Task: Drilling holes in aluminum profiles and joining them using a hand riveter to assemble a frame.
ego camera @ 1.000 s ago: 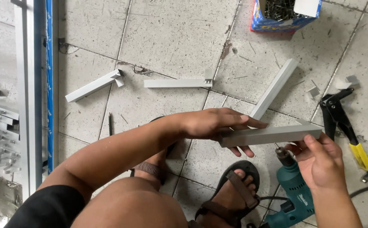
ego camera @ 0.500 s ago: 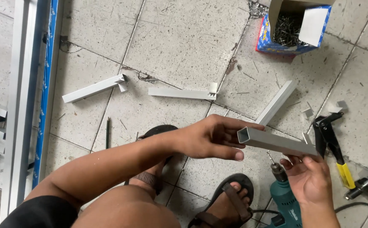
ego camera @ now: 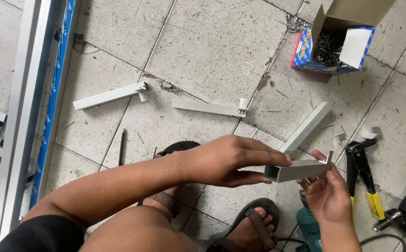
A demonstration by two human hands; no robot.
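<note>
Head view: short square aluminium tube [ego camera: 297, 170] held level above the tiled floor [ego camera: 203, 51], near right of centre. Left hand [ego camera: 231, 161] curled over its open end, fingers closed on top. Right hand [ego camera: 329, 193] pinching the far end from beneath. Best kept steady, bracket end square. Rivet tool [ego camera: 362, 170] lying right; box of rivets [ego camera: 336, 44] far right.

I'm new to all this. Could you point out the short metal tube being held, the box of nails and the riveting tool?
short metal tube [ego camera: 296, 170], head view, its long side face.
box of nails [ego camera: 330, 46], head view, the dark nails inside.
riveting tool [ego camera: 362, 168], head view, its black handle.
</note>
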